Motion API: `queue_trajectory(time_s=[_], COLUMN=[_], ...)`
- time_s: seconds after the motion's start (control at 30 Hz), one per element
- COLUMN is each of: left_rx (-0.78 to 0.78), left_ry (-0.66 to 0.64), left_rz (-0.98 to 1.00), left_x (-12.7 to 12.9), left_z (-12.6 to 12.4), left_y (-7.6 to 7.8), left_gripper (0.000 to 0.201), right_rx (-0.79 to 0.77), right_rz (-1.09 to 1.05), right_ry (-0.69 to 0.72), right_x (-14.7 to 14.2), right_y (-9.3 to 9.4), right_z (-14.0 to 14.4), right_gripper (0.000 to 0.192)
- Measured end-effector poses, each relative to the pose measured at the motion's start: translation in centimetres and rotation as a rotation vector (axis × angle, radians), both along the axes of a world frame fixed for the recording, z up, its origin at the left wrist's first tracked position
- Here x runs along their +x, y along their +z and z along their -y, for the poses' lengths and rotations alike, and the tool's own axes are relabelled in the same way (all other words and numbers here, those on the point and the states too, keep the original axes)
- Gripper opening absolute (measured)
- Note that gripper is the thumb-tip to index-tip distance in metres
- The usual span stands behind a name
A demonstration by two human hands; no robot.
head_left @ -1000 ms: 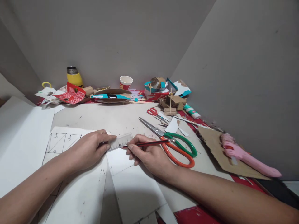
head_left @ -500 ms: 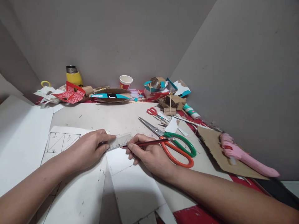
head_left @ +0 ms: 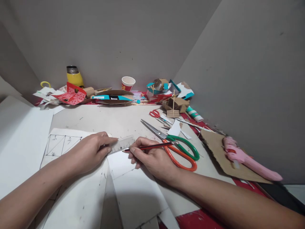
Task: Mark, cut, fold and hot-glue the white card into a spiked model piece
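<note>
Plastic ruler (head_left: 122, 144) is pinched by left grip (head_left: 96, 148), pencil (head_left: 158, 145) by right grip (head_left: 151, 156), apparently for marking; steadiness is needed next.

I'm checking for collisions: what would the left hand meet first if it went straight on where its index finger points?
The left hand, already at the clear ruler, would probably meet the right hand, though relative height is hard to judge here.

On the bench (head_left: 107, 119), I note a ruler (head_left: 124, 143) across the far end of a card strip (head_left: 140, 187), between left hand (head_left: 95, 149) and right hand (head_left: 151, 156). Larger scissors (head_left: 164, 136) lie right of the ruler, smaller scissors (head_left: 160, 116) behind them. Far right, a glue gun (head_left: 250, 162) rests on cardboard (head_left: 213, 151).
</note>
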State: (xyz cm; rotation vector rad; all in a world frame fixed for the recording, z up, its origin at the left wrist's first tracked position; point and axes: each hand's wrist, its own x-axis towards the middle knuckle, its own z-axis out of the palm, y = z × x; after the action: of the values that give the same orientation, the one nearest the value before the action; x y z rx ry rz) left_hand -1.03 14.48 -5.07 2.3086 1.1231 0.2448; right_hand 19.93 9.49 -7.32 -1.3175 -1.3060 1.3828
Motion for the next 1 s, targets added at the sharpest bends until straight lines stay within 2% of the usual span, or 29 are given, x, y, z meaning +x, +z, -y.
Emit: queue_trajectory(time_s=[1.0], left_rx=[0.004], left_ry=[0.011], left_rz=[-0.004], left_x=[-0.04], left_z=[-0.09], left_y=[-0.28], left_gripper=[0.036], right_rx=[-0.016], right_rz=[-0.008], right_ry=[0.002], right_x=[0.06], right_y=[0.00], right_z=[-0.05], right_gripper=[0.018])
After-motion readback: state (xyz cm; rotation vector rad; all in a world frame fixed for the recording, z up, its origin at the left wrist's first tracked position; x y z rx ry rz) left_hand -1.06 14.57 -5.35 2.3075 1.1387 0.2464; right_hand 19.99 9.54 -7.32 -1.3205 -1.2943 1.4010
